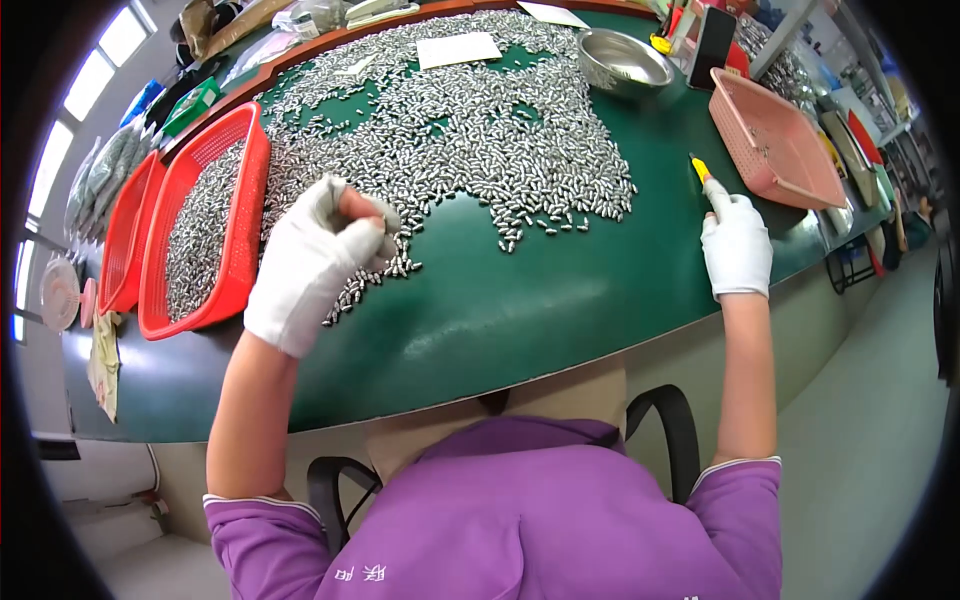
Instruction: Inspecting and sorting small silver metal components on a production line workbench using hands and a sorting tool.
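Note:
My left hand (335, 245), in a white glove, hovers over the near left side of a wide spread of small silvery metal parts (470, 140). Its fingers curl in toward the thumb; whatever may be between them is hidden. Over at the right of the green table (480, 330), my right hand (738, 240), also gloved in white, has its fingers round a small yellow tool with a dark tip (700, 168). The index finger lies along it, and the tip points away from me. The tool's exact kind is too small to tell.
A red plastic basket (252, 210) of the same parts stands left, beside another red basket (118, 255). At the back right are a steel bowl (600, 75), a phone-like black slab (711, 48) and a pink basket (800, 185). White paper (458, 50) lies on the parts.

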The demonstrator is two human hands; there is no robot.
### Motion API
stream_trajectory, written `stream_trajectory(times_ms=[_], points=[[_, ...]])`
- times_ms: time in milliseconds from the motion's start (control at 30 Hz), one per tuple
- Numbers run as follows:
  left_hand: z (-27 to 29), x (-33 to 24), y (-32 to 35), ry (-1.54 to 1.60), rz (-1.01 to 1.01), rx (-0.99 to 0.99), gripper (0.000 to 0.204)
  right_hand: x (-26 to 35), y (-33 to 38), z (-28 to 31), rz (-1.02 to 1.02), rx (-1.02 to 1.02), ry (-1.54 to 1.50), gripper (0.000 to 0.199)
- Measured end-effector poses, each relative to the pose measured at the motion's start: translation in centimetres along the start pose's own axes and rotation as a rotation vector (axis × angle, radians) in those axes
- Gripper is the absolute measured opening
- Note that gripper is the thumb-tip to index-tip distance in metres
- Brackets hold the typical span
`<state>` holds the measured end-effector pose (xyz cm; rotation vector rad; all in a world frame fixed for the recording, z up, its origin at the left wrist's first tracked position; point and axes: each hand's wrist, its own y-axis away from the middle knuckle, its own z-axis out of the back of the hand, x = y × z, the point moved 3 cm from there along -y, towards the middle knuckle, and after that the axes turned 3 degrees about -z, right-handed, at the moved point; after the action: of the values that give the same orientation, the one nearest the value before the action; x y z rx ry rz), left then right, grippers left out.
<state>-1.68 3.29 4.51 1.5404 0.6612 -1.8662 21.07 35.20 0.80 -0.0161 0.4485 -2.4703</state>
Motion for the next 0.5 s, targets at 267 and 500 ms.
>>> stream_trajectory(times_ms=[267,500], points=[[2.2,4.1,-2.0,0.536,-0.046,0.103,0.018,13.4,-0.5,4.3,0.738,-0.321,-0.624,0.017],[1.6,5.1,-1.8,0.713,0.031,0.078,0.009,22.6,-0.6,3.4,0.925,-0.101,-0.459,0.006]])
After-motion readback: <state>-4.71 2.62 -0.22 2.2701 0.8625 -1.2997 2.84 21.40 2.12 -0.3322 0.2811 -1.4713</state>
